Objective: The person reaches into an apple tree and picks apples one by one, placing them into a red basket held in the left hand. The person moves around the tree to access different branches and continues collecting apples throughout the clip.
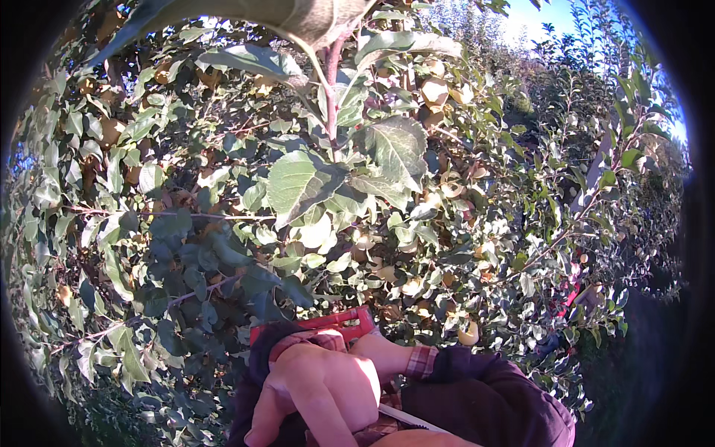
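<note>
Close to my body, my left hand (329, 385) shows its back, with the fingers bent down toward my chest. Its fingertips run out of the frame's lower edge, and any object under them is hidden. My right hand (377, 352) is partly covered by the left and lies against a red metal frame (335, 324) with a tubular end. Whether its fingers close on that frame cannot be seen. Both wrists come out of plaid cuffs (422, 362) and a dark jacket (486, 399). A pale strip (413, 418) crosses the jacket front.
Dense apple foliage fills the view ahead, with yellowish apples (434, 92) among it and one hanging low (468, 333). A leafy shoot (333, 100) stands very near the camera. Long branches (558, 240) reach out at right, near a slanted grey post (595, 165) and a red patch (571, 290).
</note>
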Demonstrator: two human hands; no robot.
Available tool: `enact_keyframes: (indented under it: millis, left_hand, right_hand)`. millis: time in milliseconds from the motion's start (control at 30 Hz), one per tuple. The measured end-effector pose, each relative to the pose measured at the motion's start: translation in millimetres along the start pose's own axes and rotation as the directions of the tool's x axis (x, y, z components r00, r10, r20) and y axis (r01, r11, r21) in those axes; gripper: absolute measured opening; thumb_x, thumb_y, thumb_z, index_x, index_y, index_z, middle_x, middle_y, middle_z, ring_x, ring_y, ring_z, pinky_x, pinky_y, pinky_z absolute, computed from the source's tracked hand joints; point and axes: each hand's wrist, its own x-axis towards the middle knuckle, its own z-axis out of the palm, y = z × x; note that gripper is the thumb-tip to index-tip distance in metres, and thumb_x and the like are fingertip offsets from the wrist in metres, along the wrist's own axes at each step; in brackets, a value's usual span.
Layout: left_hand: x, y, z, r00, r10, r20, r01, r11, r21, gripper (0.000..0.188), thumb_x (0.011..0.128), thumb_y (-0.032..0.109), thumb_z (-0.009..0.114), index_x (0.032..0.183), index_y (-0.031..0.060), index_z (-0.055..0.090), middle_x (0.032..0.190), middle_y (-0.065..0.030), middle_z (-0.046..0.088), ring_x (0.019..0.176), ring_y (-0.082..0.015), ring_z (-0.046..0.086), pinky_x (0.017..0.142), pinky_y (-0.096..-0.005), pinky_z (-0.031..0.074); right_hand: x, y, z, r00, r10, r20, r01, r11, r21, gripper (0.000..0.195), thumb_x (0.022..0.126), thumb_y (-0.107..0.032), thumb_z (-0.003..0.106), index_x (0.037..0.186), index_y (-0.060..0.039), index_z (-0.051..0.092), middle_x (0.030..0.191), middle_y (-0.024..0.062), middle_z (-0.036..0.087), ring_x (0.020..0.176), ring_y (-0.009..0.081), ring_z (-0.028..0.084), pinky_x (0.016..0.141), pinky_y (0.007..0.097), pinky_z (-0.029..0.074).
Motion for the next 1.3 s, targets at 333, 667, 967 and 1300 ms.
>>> enact_keyframes:
  millis: [333,667,967,1300]
  left_hand:
    - [12,33,-33,0.859,-0.203,0.470,0.175,0.979,0.102,0.078,0.077,0.051,0.080,0.125,-0.0068,0.060,0.097,-0.0121,0.071,0.072,-0.0226,0.070,0.061,-0.0295,0.056]
    - [-11,2,-12,0.975,-0.093,0.203,0.114,0.989,-0.097,0.075,0.077,0.051,0.080,0.123,-0.0057,0.062,0.096,-0.0112,0.071,0.072,-0.0224,0.070,0.061,-0.0298,0.056]
    - [-23,-19,-12,0.981,-0.060,0.182,0.084,0.988,-0.130,0.074,0.076,0.052,0.080,0.122,-0.0042,0.063,0.098,-0.0109,0.071,0.072,-0.0227,0.070,0.062,-0.0298,0.056]
    - [-21,-18,-12,0.986,-0.072,0.150,0.097,0.981,-0.169,0.070,0.080,0.051,0.076,0.119,-0.0052,0.063,0.092,-0.0100,0.067,0.067,-0.0221,0.066,0.058,-0.0304,0.052]
  right_hand:
    - [-3,-13,-7,0.996,0.062,-0.058,-0.064,0.998,-0.025,0.027,0.087,-0.032,0.062,0.082,-0.0060,0.055,0.054,0.0133,0.052,0.051,0.0380,0.057,0.048,0.0495,0.045]
    - [1,-14,-4,0.988,0.157,-0.005,-0.157,0.986,-0.063,0.022,0.082,-0.028,0.063,0.077,-0.0071,0.059,0.061,0.0137,0.059,0.056,0.0371,0.060,0.053,0.0476,0.047]
    - [1,-14,-8,0.983,0.181,-0.038,-0.181,0.983,0.003,0.025,0.079,-0.031,0.064,0.077,-0.0061,0.063,0.065,0.0142,0.063,0.062,0.0382,0.062,0.057,0.0479,0.048]
    - [-3,-10,-2,0.988,0.118,-0.102,-0.120,0.993,-0.011,0.022,0.086,-0.026,0.060,0.078,-0.0055,0.058,0.059,0.0142,0.058,0.057,0.0364,0.060,0.054,0.0474,0.047]
